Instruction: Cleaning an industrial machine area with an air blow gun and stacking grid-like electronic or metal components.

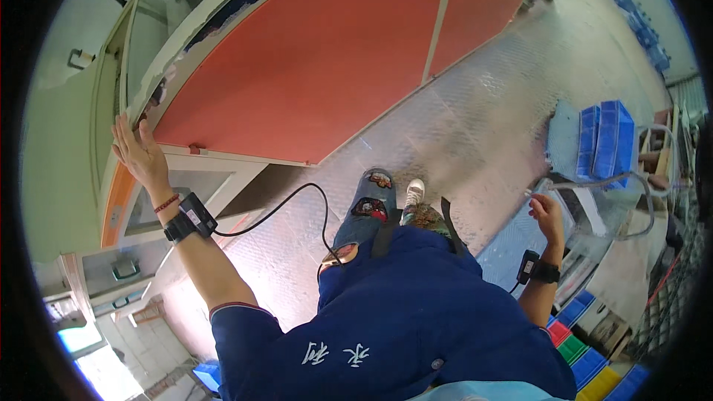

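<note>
My left hand [141, 157] is raised with fingers stretched out. It lies at the pale edge of a frame, beside the corner of a large red panel [312, 59]; whether it presses on the frame I cannot tell. Just below its wrist runs an orange edge strip [116, 204]. Low at my right side, my right hand [547, 217] has its fingers curled in. A small whitish spot shows at the fingertips, too small to name. Nearest to that hand are a light blue flat surface [512, 241] and a bent grey tube [631, 176].
Blue plastic bins [613, 141] stand to the right, with coloured bins [572, 349] behind my right arm. The patterned floor [475, 119] runs along the red panels. A black cable [301, 189] loops from my left wrist device. Drawers with handles [126, 270] stand at left.
</note>
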A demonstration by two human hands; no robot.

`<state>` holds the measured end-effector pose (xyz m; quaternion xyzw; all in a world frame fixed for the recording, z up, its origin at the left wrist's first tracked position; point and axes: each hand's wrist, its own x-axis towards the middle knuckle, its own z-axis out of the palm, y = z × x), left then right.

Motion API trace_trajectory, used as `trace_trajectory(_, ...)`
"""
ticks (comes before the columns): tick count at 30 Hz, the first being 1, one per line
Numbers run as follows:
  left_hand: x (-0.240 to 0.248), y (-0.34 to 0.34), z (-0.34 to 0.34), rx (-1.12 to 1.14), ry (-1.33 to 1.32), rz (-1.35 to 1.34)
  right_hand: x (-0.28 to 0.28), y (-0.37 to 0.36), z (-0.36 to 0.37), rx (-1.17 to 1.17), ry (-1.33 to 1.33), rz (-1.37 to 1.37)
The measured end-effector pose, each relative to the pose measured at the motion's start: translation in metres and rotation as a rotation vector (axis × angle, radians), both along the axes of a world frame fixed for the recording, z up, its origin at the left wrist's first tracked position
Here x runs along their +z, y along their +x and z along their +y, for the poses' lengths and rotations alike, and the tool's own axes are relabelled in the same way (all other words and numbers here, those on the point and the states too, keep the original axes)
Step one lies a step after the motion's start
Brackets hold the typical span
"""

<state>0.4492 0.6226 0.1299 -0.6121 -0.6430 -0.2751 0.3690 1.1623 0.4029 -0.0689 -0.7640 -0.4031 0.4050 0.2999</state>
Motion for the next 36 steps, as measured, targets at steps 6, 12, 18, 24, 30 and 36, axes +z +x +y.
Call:
trace_trajectory(6,-0.005,-0.002,0.006,0.112,-0.009,0.044,-0.017,0.009,0.057,0.047,-0.040,0.015)
trace_trajectory(12,-0.009,0.007,0.016,0.144,0.101,0.063,-0.051,0.011,0.069,0.096,-0.205,0.107)
trace_trajectory(18,-0.006,-0.001,0.005,0.214,0.066,0.041,-0.028,0.012,0.115,0.265,-0.251,0.083)
trace_trajectory(24,-0.009,-0.012,0.017,0.070,0.008,0.143,-0.043,0.045,0.168,0.433,-0.381,-0.035)
trace_trajectory(30,-0.002,-0.016,-0.003,0.146,-0.392,0.034,-0.117,-0.018,0.308,0.797,-0.290,-0.059)
trace_trajectory(36,-0.046,0.024,0.060,0.253,-0.276,-0.285,-0.164,-0.110,0.378,1.121,-0.259,-0.116)
